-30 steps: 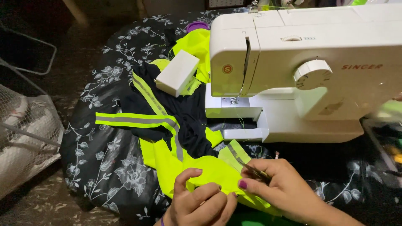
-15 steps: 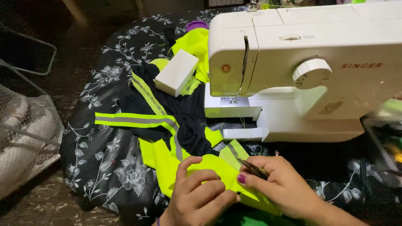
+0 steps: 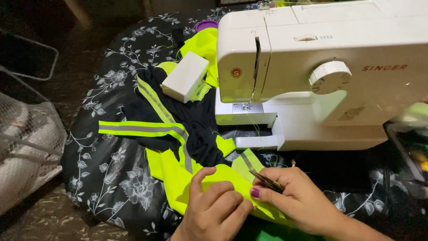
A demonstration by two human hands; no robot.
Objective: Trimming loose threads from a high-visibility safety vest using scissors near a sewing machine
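neon yellow fabric (image 3: pixel 209 176) lies at the near edge of the flowered table (image 3: pixel 111 178), in front of the sewing machine (image 3: pixel 321 76). left hand (image 3: pixel 214 209) pinches a fold; right hand (image 3: pixel 298 201) grips small snips (image 3: pixel 266 180), fingers closed around them. blades sit close to the left fingertips (image 3: pixel 243 206), so a slip could nick skin or cut the cloth.

Dim room — bright centre; dark, murky edges; sharp focus.
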